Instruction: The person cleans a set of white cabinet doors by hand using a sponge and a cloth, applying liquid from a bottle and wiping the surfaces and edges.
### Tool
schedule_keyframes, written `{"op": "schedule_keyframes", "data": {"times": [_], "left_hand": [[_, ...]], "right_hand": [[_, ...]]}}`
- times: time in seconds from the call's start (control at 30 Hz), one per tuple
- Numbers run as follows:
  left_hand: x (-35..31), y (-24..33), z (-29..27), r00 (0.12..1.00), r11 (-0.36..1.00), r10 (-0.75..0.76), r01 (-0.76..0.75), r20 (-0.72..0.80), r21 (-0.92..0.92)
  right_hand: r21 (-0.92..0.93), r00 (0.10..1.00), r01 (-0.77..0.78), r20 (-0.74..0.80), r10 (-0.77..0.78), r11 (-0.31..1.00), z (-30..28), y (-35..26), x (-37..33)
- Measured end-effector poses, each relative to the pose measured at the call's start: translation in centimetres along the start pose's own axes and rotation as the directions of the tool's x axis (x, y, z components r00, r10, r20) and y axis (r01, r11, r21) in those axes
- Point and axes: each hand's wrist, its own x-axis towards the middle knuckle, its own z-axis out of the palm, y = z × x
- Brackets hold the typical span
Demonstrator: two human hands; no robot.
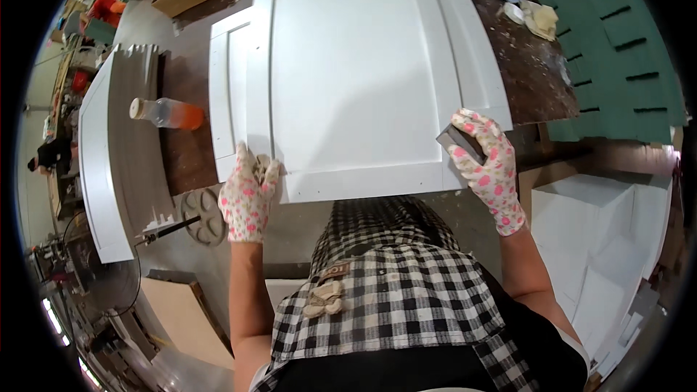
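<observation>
Panel, white and framed, lies over a second white panel on the worktop. Left hand, gloved, forearm nearly straight, is at the near left corner, fingers partly spread; cannot tell whether it grips. Right hand, forearm slanting inward, pinches a grey block between thumb and fingers at the right edge.

White panel, grey block, pink-flowered cream gloves, black-and-white checked apron, orange liquid
</observation>
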Motion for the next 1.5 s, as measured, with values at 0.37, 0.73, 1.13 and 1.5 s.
{"op": "schedule_keyframes", "data": {"times": [0.37,0.73,1.13,1.5], "left_hand": [[-5.5,1.1,5.4,0.915,0.241,0.029,0.385,0.403,-0.891],[-5.7,2.5,4.8,0.862,0.122,0.221,0.44,0.457,-0.89],[-5.3,3.2,5.5,0.805,0.054,0.381,0.472,0.455,-0.88],[-4.9,3.1,5.7,0.82,0.021,0.406,0.433,0.404,-0.901]], "right_hand": [[-0.446,1.0,0.005,0.004,-0.004,0.895,0.6,2.8,-2.3],[-0.323,0.945,0.274,0.266,-0.191,0.906,6.9,-6.1,-2.7],[-0.495,0.984,0.178,0.097,-0.15,0.85,5.9,-4.8,-3.4],[-0.629,0.996,-0.079,-0.082,0.035,0.774,3.6,-2.6,-3.6]]}}
